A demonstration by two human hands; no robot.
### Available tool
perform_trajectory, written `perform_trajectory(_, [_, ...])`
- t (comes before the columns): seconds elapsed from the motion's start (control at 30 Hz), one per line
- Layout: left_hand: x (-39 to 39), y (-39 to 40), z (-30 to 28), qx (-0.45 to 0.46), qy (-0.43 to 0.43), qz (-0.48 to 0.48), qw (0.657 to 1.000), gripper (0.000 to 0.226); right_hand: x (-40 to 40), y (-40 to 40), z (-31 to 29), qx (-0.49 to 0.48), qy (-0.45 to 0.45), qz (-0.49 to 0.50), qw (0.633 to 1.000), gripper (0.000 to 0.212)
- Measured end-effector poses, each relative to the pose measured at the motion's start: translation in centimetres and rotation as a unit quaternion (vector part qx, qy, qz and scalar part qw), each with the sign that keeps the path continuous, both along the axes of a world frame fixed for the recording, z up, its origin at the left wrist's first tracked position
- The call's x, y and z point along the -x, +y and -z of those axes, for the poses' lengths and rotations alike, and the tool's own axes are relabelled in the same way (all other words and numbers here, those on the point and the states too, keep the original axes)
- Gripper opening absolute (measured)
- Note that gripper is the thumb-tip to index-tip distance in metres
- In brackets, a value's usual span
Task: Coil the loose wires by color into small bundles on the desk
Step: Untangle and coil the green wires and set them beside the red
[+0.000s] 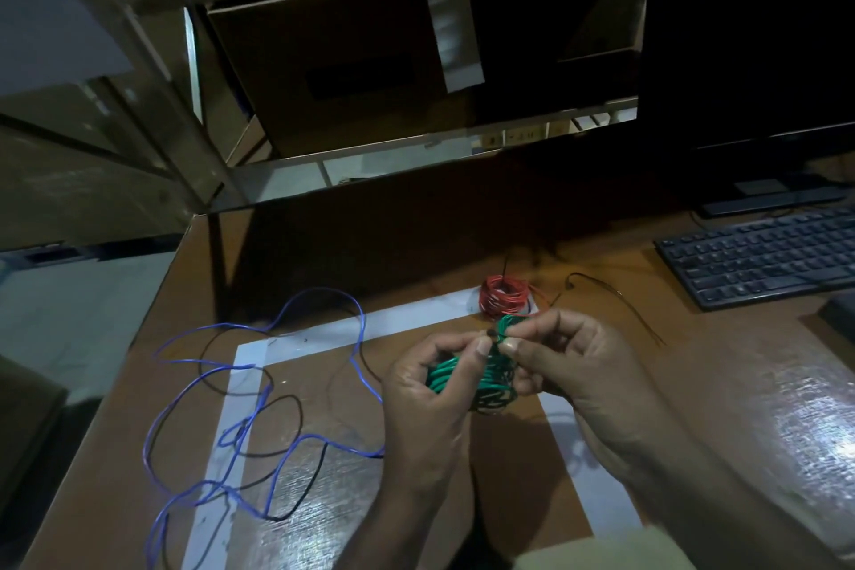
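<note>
- Spreading under everything is the glossy brown wooden desk (pixel 694 384), and every place below is told from it.
- Standing at the desk's far right corner is a black computer monitor (pixel 749 37), its screen dark.
- Lying in front of the monitor, along the desk's right side, is a black computer keyboard (pixel 763 259).
- Marking a square outline on the middle of the desk are strips of white tape (pixel 407 319).
- Sprawling over the desk's left half, across the tape's left strip, is a long loose blue wire (pixel 194 377) in wide open loops.
- Tangled among those loops on the desk's left half is a loose thin black wire (pixel 296 412).
- Raised above the middle of the desk, the left hand (pixel 425 398) curls its fingers round the coiled green wire bundle (pixel 481 384), thumb and forefinger pinching a strand at its top.
- Meeting it from the right, the right hand (pixel 569 361) pinches the same green bundle at the top with thumb and forefinger, its other fingers curled.
- Resting on the desk at the tape's far right corner, just beyond the hands, is a coiled red wire bundle (pixel 502 294).
- Lying on the desk between the red bundle and the keyboard is a second thin dark wire (pixel 615 296), loose and uncoiled.
</note>
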State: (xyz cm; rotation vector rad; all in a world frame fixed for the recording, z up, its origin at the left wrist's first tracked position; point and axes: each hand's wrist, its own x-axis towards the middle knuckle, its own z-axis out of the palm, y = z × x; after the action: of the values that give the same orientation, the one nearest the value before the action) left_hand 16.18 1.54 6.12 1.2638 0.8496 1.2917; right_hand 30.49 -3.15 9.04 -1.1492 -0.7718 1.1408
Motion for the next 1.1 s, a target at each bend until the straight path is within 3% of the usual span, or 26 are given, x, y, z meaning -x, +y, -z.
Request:
perform_trajectory(0.13, [-0.1,0.0,0.2,0.02,0.006,-0.01,1.0,0.016,0.0,0.1,0.1,-0.002,-0.032,-0.004,0.999,0.006])
perform_trajectory(0.3, [0.0,0.0,0.3,0.031,0.018,0.002,0.999,0.024,0.0,0.3,0.4,0.007,-0.045,-0.02,0.999,0.007])
perform_trajectory(0.47, [0.0,0.3,0.4,0.028,0.035,-0.009,0.999,0.015,-0.4,0.6,0.4,-0.001,-0.054,-0.037,0.998,0.027])
perform_trajectory(0.63, [-0.1,0.0,0.4,0.041,0.044,0.006,0.998,0.02,-0.8,1.2,0.3,-0.011,-0.115,-0.038,0.993,0.009])
perform_trajectory(0.77, [-0.2,0.0,0.1,0.055,0.016,0.005,0.998,0.019,-0.8,1.4,0.4,-0.016,-0.134,-0.029,0.99,0.008])
perform_trajectory(0.9, [0.0,0.4,-0.7,0.101,-0.035,-0.027,0.994,0.023,-1.7,2.1,0.7,0.004,-0.083,0.064,0.994,0.012])
perform_trajectory(1.03, [0.2,0.8,-1.1,0.126,-0.063,-0.036,0.989,0.023,-1.9,2.2,0.7,-0.011,-0.055,0.069,0.996,0.021])
perform_trajectory(1.1, [0.1,0.7,-1.3,0.124,-0.057,-0.033,0.99,0.021,-1.5,2.1,0.5,-0.029,-0.058,0.073,0.995,0.016])
